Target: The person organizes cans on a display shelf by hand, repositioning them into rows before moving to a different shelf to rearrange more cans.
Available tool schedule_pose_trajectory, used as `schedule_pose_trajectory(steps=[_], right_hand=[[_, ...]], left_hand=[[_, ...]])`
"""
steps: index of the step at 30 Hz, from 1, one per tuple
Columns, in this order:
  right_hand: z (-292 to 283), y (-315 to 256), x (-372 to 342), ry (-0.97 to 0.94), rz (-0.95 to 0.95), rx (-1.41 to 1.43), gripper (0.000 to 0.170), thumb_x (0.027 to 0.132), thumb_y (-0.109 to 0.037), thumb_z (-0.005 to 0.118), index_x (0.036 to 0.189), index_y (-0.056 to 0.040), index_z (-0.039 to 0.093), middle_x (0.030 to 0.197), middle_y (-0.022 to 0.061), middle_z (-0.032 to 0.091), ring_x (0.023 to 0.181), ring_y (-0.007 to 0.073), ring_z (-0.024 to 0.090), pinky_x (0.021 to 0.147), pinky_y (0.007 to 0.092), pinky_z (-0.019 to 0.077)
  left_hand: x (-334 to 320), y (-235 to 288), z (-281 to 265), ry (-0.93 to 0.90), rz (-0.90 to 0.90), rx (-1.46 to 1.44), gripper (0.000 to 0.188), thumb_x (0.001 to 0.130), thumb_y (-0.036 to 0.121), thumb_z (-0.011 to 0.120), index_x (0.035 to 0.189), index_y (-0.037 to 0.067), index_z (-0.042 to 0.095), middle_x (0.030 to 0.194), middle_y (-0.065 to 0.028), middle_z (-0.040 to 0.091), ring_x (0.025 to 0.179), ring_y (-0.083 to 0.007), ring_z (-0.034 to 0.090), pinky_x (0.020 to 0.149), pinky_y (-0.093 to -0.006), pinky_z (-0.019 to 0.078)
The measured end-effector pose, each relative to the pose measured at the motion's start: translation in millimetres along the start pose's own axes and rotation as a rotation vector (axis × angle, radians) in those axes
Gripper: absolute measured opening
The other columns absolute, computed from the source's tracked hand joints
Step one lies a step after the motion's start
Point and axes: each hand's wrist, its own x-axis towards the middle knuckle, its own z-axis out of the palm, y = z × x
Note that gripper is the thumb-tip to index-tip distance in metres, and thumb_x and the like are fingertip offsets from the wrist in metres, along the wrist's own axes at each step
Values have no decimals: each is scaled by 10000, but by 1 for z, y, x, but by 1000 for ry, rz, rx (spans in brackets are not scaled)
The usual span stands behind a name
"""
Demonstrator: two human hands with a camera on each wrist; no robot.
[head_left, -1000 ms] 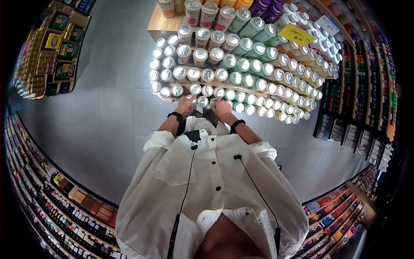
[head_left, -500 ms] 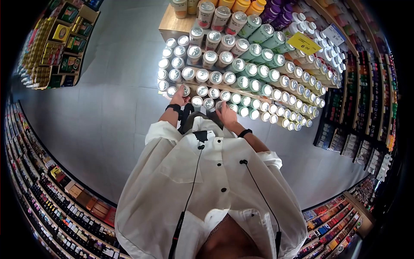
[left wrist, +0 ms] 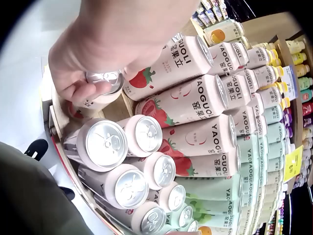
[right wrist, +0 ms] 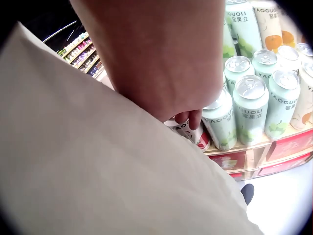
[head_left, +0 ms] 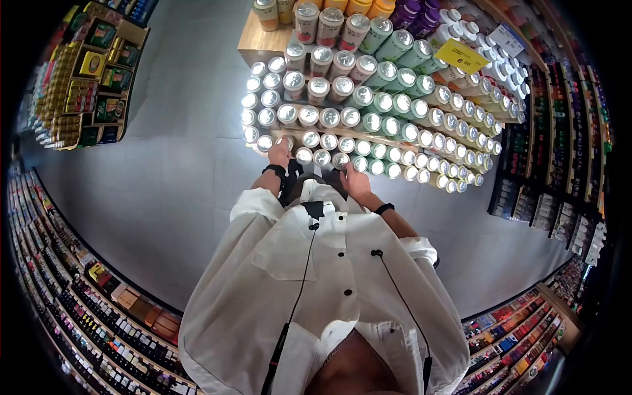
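Note:
On a tiered wooden display, my left hand (head_left: 280, 154) curls its fingers around a pink-white drink can (left wrist: 105, 78) near the left front corner. That can stands upright beside other pink cans, its silver top partly under my fingers. My right hand (head_left: 357, 181) is at the front row, its fingers (right wrist: 194, 119) bent around a pink can (right wrist: 203, 139) with a red picture at its base. Much of that can is hidden by my wrist and sleeve. Green cans (right wrist: 251, 105) stand directly to its right. Between my hands are more pink cans (head_left: 321, 157).
Taller steps of pink strawberry cans (left wrist: 186, 100) and green cans rise behind. A yellow price sign (head_left: 463, 55) stands over the right part of the stack. Another goods stand (head_left: 99, 79) is at the far left, with shelves (head_left: 546, 145) at the right.
My left hand has shifted left from the front row's left-end can to the can beside it, further back. My right hand stays by the front row. The head view has shifted slightly.

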Motion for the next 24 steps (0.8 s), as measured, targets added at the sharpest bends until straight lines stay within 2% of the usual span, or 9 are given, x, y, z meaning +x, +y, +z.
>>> schedule_pose_trajectory(steps=[3, 5, 6, 7, 9, 17, 19, 20, 24], right_hand=[[7, -1, 5, 10, -64, -17, 275, 889, -255, 536, 1048, -45, 458, 703, 201, 638, 625, 386, 629, 555, 483, 502], [8, -6, 11, -7, -79, 7, 276, 888, -252, 536, 1054, -45, 459, 702, 201, 639, 626, 384, 630, 558, 483, 502], [8, -7, 13, -23, -82, 28, 278, 887, -248, 535, 1061, -44, 461, 701, 201, 640, 627, 382, 632, 560, 482, 502], [10, -7, 14, -25, -88, 27, 278, 887, -248, 535, 1061, -44, 461, 701, 201, 640, 627, 382, 632, 560, 482, 502], [12, -7, 15, -34, -83, 2, 275, 885, -239, 536, 1071, -49, 464, 715, 200, 645, 639, 380, 634, 567, 484, 502], [8, -10, 17, -21, -111, -3, 275, 885, -234, 535, 1082, -59, 455, 715, 184, 651, 666, 371, 640, 598, 472, 504], [1, -19, 19, -131, -84, -54, 282, 889, -235, 535, 1084, -50, 450, 794, 196, 649, 693, 375, 640, 599, 470, 504], [-3, -24, 20, -115, -123, -45, 283, 878, -233, 554, 1062, -39, 459, 934, 193, 616, 777, 345, 638, 605, 442, 511], [-10, -49, 38, -50, -296, -99, 345, 838, -235, 609, 1080, -27, 477, 1065, 167, 543, 945, 314, 592, 719, 414, 507]], left_hand=[[-6, -1, 0, 89, 77, 149, 559, 814, 499, 609, 722, -51, 649, 521, -106, 571, 478, -208, 580, 479, -352, 467], [24, -28, -6, 172, 131, 406, 559, 803, 500, 612, 754, -54, 666, 573, -134, 618, 517, -225, 622, 536, -361, 501], [9, -20, -4, 202, 135, 373, 545, 779, 489, 638, 742, -54, 672, 608, -151, 644, 549, -243, 644, 573, -370, 515], [2, -17, -3, 206, 135, 368, 545, 779, 489, 638, 742, -54, 672, 608, -151, 644, 549, -243, 644, 573, -370, 515], [-10, -10, -1, 235, 122, 299, 514, 822, 439, 634, 572, -8, 596, 484, -78, 533, 393, -152, 496, 372, -309, 391], [-28, 7, -7, 145, 50, 221, 507, 763, 434, 679, 710, -70, 647, 586, -115, 619, 447, -186, 599, 407, -316, 474], [-24, 2, -5, 142, 37, 218, 507, 769, 442, 675, 709, -60, 644, 588, -110, 614, 444, -181, 595, 401, -315, 475], [-22, 0, -5, 61, -25, 171, 497, 787, 453, 672, 716, -35, 616, 580, -97, 583, 438, -175, 569, 381, -298, 439], [-31, 6, -6, -58, -119, 120, 492, 787, 475, 687, 769, -4, 578, 571, -85, 544, 445, -187, 558, 354, -276, 390]])
